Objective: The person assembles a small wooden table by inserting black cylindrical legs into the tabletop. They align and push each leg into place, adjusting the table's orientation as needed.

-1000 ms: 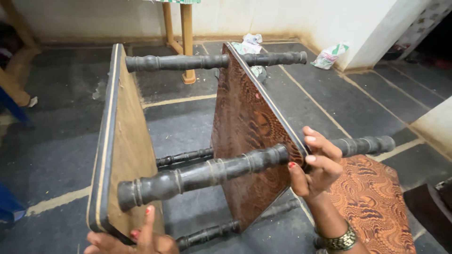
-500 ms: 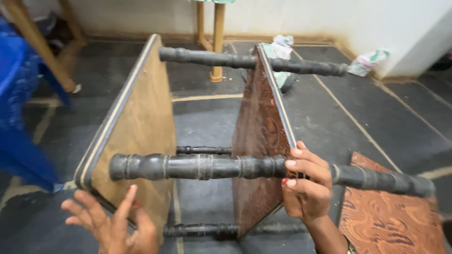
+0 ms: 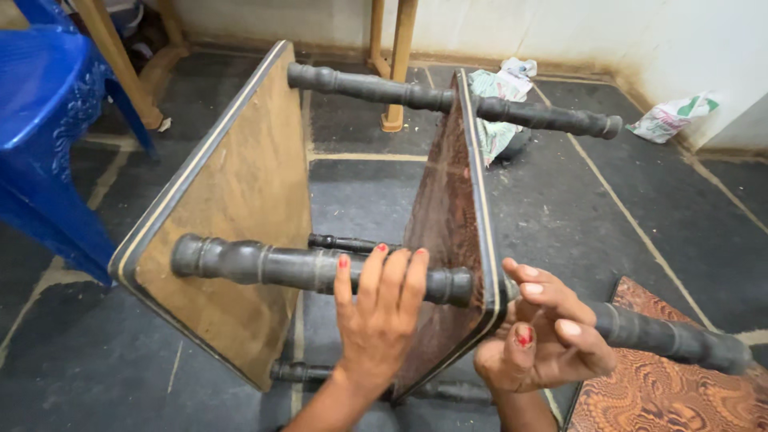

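A small wooden stand lies on its side on the dark stone floor. It has a plain brown board (image 3: pixel 240 200), a patterned brown board (image 3: pixel 448 232) and dark turned legs running through both. My left hand (image 3: pixel 376 320) lies flat over the near leg (image 3: pixel 264 268) between the two boards, fingers straight. Just right of the patterned board's lower corner, my right hand (image 3: pixel 540 336) curls loosely around the same leg where it sticks out. The far leg (image 3: pixel 376 88) runs across the top.
A blue plastic chair (image 3: pixel 48 120) stands close on the left. Another patterned board (image 3: pixel 672 392) lies on the floor at the bottom right. Light wooden furniture legs (image 3: pixel 396 64), crumpled wrapping (image 3: pixel 496 88) and a plastic bag (image 3: pixel 668 120) sit near the back wall.
My left hand has come up from the plain board's lower edge onto the near leg. My right hand has loosened its grip. The view has shifted, bringing the blue chair in.
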